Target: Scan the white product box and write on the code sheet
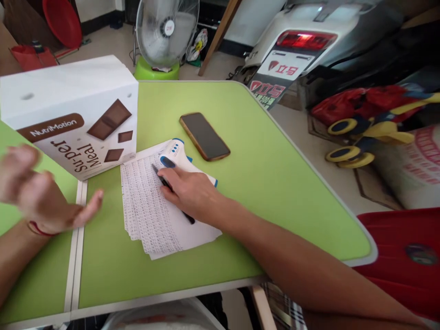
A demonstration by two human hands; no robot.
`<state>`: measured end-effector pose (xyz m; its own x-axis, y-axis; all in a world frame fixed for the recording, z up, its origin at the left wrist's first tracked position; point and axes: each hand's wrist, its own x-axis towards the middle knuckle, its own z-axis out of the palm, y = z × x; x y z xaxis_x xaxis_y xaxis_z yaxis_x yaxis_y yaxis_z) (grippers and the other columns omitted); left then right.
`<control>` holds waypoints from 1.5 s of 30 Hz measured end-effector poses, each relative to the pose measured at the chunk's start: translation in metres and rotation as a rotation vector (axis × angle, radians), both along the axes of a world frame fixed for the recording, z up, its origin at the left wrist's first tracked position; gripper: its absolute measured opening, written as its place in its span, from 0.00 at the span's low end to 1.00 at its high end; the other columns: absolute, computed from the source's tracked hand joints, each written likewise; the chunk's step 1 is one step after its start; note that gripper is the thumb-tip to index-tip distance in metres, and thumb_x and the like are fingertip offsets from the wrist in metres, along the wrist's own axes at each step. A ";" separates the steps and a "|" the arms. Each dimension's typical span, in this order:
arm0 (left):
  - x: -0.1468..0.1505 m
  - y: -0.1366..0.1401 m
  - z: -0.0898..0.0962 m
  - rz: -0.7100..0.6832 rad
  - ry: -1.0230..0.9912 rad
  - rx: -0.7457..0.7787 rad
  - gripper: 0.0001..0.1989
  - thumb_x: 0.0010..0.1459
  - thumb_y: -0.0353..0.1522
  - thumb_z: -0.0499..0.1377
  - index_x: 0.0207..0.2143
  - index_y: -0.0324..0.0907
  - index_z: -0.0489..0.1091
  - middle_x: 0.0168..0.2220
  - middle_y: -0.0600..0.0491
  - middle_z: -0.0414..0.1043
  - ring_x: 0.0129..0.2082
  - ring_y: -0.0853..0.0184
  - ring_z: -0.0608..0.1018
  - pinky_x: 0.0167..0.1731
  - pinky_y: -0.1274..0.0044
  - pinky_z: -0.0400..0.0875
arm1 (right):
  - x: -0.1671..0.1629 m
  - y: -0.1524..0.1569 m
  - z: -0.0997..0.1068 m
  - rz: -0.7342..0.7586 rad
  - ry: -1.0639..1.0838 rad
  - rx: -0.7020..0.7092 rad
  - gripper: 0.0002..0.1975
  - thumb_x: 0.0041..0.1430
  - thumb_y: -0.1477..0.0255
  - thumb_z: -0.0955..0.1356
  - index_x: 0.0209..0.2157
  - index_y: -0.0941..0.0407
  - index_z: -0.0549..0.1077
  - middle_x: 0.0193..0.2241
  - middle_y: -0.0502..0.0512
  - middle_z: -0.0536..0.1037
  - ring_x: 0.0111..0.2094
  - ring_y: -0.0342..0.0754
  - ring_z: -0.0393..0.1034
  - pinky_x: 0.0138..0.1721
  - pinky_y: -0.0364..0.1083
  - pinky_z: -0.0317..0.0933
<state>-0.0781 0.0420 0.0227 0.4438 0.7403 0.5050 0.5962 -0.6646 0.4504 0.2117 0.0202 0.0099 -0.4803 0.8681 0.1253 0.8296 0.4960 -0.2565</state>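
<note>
My right hand is closed around a black pen. The pen's tip end shows above the fingers and its other end below them, with the middle hidden. Under the hand lie several sheets of paper covered in rows of handwriting, fanned a little. Beside the thumb, partly covered by the hand, rests a white and blue handheld device like an infrared thermometer. My left hand, a red string on its wrist, is raised at the left, fingers apart and slightly blurred. It holds nothing, in front of a white NutriMotion box.
A phone in a brown case lies on the green table past the right hand. Behind the table are a fan and a white scooter. A red chair stands at the right.
</note>
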 end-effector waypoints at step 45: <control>0.030 -0.021 -0.017 -0.540 0.368 -0.114 0.25 0.67 0.45 0.50 0.58 0.37 0.62 0.61 0.37 0.60 0.61 0.50 0.63 0.59 0.57 0.61 | -0.018 0.003 -0.016 -0.113 0.706 -0.193 0.05 0.52 0.74 0.65 0.28 0.54 0.73 0.24 0.49 0.77 0.24 0.42 0.66 0.26 0.43 0.62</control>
<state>-0.0476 0.0213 0.0057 0.8962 0.4048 0.1816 0.3204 -0.8736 0.3662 0.1941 0.0227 -0.0065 -0.2484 0.9453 0.2112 0.4777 0.3093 -0.8223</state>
